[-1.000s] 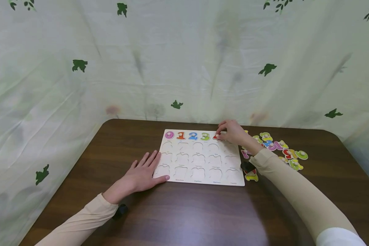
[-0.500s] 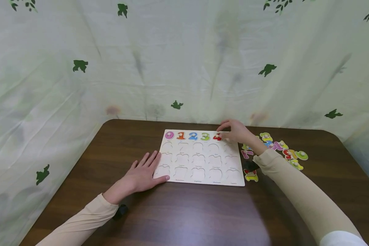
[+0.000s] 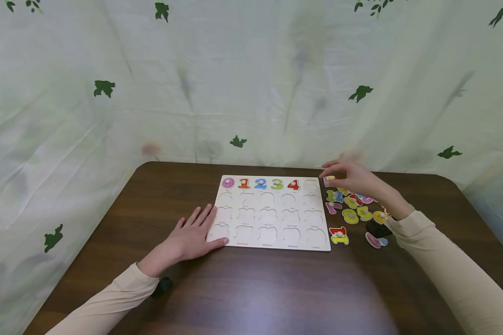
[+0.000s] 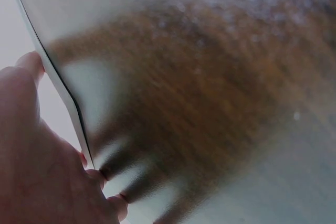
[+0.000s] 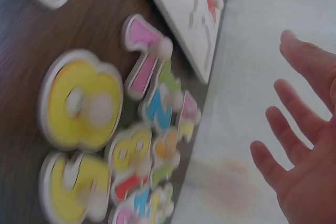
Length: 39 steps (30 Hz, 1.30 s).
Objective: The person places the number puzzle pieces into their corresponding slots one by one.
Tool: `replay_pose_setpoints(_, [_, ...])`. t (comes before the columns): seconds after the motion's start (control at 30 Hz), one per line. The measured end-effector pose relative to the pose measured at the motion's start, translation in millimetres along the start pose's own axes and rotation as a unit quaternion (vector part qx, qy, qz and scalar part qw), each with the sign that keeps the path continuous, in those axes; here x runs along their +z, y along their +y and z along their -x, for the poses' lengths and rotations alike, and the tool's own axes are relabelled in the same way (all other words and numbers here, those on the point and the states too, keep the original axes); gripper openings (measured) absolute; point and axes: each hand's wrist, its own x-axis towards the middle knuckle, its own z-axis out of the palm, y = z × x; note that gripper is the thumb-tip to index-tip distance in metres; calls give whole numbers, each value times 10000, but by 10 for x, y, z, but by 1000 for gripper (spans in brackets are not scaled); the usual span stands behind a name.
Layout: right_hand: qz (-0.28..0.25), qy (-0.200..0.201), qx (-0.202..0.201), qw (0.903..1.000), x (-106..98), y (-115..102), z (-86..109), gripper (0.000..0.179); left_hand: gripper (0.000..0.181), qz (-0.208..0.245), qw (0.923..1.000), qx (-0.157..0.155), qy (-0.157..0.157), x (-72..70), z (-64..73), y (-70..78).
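Note:
A white number puzzle board [image 3: 257, 201] lies on the table, its top row holding knobbed pieces from a purple 0 [image 3: 228, 183] to a red 4 [image 3: 294, 185]. My left hand [image 3: 193, 237] rests spread along the board's left edge, thumb near the front corner. In the left wrist view that hand [image 4: 47, 156] lies at the board's edge. My right hand [image 3: 354, 179] hovers over the loose pieces right of the board, fingers extended and apart, holding nothing. In the right wrist view a pink 7 [image 5: 140, 59], a yellow 0 [image 5: 81, 103] and a yellow 5 [image 5: 79, 187] lie below it.
Several more knobbed number pieces are spread right of the board, partly hidden by my right hand and wrist. A red and yellow 11 [image 3: 339, 235] lies near the board's front right corner. A pale leaf-patterned curtain [image 3: 251, 83] hangs behind the brown table [image 3: 251, 288].
My right hand has let go of the red 4, left in the board's top row, and moved right to above the loose pieces. The left hand has stayed on the board's edge.

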Motion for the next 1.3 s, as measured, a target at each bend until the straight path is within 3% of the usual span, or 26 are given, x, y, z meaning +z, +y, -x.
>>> replay_pose_setpoints(0.3, [69,184,180,9996,-227,105,450,24,109,19,9998,51,182,114,-67,-88])
replay_pose_setpoints(0.6, [500,237,359,9978,-281,245,723,21,110,13,9998,62,211,130,-62,-112])
replay_pose_setpoints(0.77, [666,124,527,9963,-195,373,825,18,109,8,9997,79,221,128,-65,-105])
replay_pose_setpoints(1.07, [758,-51,224,9969,-24,602,890,13,110,-1,9996,86,256,140,-62,-105])
replay_pose_setpoints(1.3, [930,111,-82,9956,31,656,896,12,109,3,9996,94,255,144,-68,-109])
